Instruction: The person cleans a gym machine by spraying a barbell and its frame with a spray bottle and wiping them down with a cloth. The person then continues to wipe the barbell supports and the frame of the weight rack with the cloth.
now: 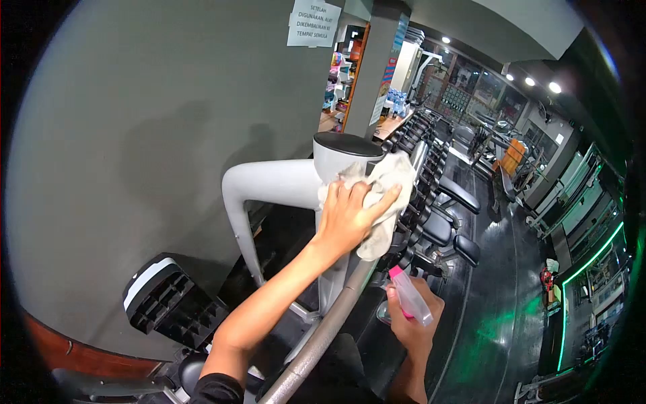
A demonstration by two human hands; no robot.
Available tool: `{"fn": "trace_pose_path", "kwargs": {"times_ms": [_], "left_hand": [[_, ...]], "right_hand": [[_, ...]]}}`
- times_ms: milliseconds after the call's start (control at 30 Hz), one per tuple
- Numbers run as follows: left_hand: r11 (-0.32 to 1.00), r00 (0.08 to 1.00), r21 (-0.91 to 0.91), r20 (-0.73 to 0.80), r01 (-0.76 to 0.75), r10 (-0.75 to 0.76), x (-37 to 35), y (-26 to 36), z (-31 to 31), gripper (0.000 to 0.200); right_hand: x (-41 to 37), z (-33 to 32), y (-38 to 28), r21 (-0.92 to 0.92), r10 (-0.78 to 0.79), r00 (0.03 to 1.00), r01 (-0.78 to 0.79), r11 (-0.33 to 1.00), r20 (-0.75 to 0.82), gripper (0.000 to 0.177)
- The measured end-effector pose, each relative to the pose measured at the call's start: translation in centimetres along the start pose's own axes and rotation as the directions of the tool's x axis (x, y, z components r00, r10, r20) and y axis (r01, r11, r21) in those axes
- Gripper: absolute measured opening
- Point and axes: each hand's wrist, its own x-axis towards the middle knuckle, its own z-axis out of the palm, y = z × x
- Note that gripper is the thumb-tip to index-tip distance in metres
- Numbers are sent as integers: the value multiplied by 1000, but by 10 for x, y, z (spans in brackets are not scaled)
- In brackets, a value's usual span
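Note:
My left hand (346, 219) presses a whitish cloth (390, 185) against the side of a light grey machine post (330, 161) with a round black top. Part of the cloth hangs down to the right of my fingers. Lower right, my right hand (415, 313) is wrapped round a clear spray bottle (412, 296) with pink parts. A grey textured bar (323, 337) runs diagonally between my forearms.
Beyond the post, a long rack of dumbbells (420, 175) recedes, with black benches (459, 195) beside it. A black plastic part (168, 303) stands lower left against the grey wall (134, 135). A paper sign (313, 23) hangs above.

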Motion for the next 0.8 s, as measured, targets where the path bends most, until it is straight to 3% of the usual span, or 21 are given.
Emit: {"fn": "trace_pose_path", "kwargs": {"times_ms": [167, 233, 300, 433, 467, 500, 533, 567, 600, 633, 667, 733, 800], "left_hand": [[989, 997, -144, 81, 19, -7, -63, -3, 4, 72], [963, 967, -218, 234, 157, -104, -106, -5, 5, 70], [971, 913, -179, 402, 161, -77, -153, -6, 8, 74], [917, 829, -288, 554, 275, -74, -204, -3, 10, 63], [785, 853, -416, 453, 460, -259, -209, -5, 14, 58], [599, 812, -549, 368, 583, -452, -211, -7, 16, 55], [593, 806, -595, 171, 543, -567, -191, -10, 14, 51], [399, 611, -622, 165, 674, -774, -172, -8, 9, 51], [451, 612, -647, 31, 615, -790, -142, -17, -2, 51], [403, 551, -733, -47, 547, -833, -115, -25, -8, 51], [447, 526, -710, -127, 544, -841, -82, -31, -24, 51], [616, 572, -640, -319, 459, -756, -31, -58, -37, 52], [687, 688, -575, -272, 445, -673, -4, -78, -37, 58]], "right_hand": [[-6, -6, 3, 7, 69, 997, -68, 998, -18, 17], [-9, -7, 5, 6, 61, 998, -61, 998, -23, 17], [-12, -8, 6, 1, 51, 998, -51, 999, -33, 17], [-17, -10, 7, 21, 119, 993, -119, 993, -8, 18], [-18, -10, 8, 42, 169, 986, -169, 985, -1, 18], [-18, -11, 8, 45, 164, 986, -164, 985, 8, 18], [-18, -12, 9, 17, 183, 983, -183, 983, 6, 18], [-17, -12, 10, -11, 205, 979, -205, 979, 4, 18], [-17, -10, 12, 21, 182, 983, -182, 983, -3, 17], [-15, -7, 10, 23, 185, 983, -185, 983, 7, 17], [-12, -4, 6, -19, 128, 992, -128, 992, -10, 17], [-9, 2, 4, -60, 73, 997, -74, 995, -23, 17], [-8, 7, 7, -92, 58, 998, -57, 994, 10, 12]]}}
